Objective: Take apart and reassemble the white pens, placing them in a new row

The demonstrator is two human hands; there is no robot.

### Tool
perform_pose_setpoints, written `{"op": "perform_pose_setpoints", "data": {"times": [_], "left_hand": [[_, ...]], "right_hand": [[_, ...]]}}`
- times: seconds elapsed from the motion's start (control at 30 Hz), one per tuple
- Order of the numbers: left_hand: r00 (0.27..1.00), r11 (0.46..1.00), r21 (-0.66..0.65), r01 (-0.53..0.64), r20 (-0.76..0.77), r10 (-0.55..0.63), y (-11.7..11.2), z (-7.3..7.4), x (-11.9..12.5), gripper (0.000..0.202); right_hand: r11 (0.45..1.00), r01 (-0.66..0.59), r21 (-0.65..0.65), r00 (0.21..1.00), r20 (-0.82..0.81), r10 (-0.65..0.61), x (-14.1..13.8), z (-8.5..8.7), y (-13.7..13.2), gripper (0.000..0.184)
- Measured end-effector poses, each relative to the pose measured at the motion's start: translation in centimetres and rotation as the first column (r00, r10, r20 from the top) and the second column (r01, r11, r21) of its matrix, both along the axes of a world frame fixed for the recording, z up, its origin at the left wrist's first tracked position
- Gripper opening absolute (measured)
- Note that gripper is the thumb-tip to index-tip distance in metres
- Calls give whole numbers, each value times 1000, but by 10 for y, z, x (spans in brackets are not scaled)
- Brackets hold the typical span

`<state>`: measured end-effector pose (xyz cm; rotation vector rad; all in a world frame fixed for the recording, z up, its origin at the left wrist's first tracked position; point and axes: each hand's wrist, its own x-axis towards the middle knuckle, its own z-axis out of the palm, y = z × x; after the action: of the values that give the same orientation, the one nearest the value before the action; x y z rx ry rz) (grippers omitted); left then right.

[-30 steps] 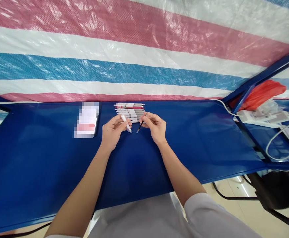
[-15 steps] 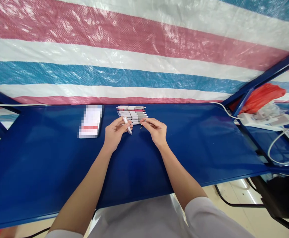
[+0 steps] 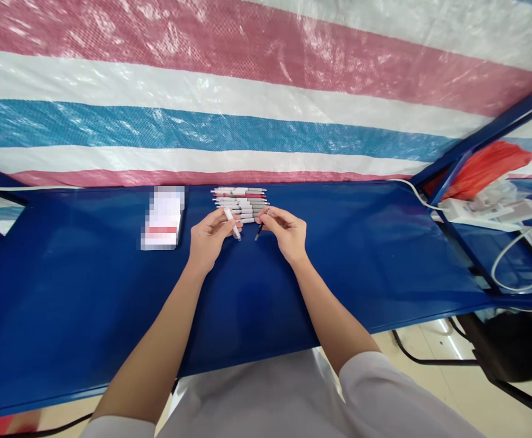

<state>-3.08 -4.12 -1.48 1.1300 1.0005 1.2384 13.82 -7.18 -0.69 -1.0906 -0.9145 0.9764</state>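
Between the thumb and fingers of my left hand [image 3: 205,242] is a white pen barrel [image 3: 230,219], tilted, with a clear end pointing down towards me. My right hand [image 3: 290,236] pinches a thin pen refill [image 3: 259,232], dark with a lighter tip, slanting down to the left. The refill and the barrel are apart. Just beyond my fingers lies a row of pens [image 3: 238,201], several white and grey ones and one with red, side by side on the blue table [image 3: 357,261]. My fingers hide part of the nearest pens.
A phone-like slab [image 3: 162,218] with a blurred-out face lies left of my hands. Striped plastic sheeting [image 3: 266,134] hangs behind the table. At the right are a blue metal frame, a red plastic bag [image 3: 489,170], white power strips [image 3: 480,213] and looped cables. A black chair [image 3: 516,353] stands below.
More of the dark refill shows below my right fingers, pointing down to the left. My left hand still holds the barrel at much the same tilt. The view has shifted slightly.
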Motion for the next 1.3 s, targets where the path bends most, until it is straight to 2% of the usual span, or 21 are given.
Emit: {"op": "perform_pose_setpoints", "data": {"times": [0.13, 0.3, 0.43, 0.77, 0.9, 1.1, 1.3], "left_hand": [[1000, 999, 25, 20, -2, -20, 1, -2, -2, 45], [999, 999, 35, 35, -27, -35, 1, -3, -4, 44], [999, 998, 33, 45, -29, -44, 2, -3, -3, 44], [989, 995, 101, 26, -150, -10, 0, -4, -7, 41], [970, 994, 110, 26, -244, 2, -3, -1, -7, 42], [901, 954, 196, 225, -415, -127, -9, 1, -4, 34], [879, 946, 196, 259, -454, -147, -12, 6, -4, 32]], "right_hand": [[995, -45, -87, 991, -130, 33, 2, 0, 5, 32], [985, -64, -159, 975, -219, 28, 6, -5, 11, 35], [986, -61, -158, 978, -206, 27, 8, -7, 12, 36], [993, -28, -118, 979, -202, 4, 4, -7, 10, 34], [995, 2, -95, 980, -197, -21, 4, -4, 8, 32], [994, 77, -78, 971, -221, -93, 7, 3, 5, 34], [985, 158, -74, 941, -291, -173, 9, 8, 2, 37]]}}
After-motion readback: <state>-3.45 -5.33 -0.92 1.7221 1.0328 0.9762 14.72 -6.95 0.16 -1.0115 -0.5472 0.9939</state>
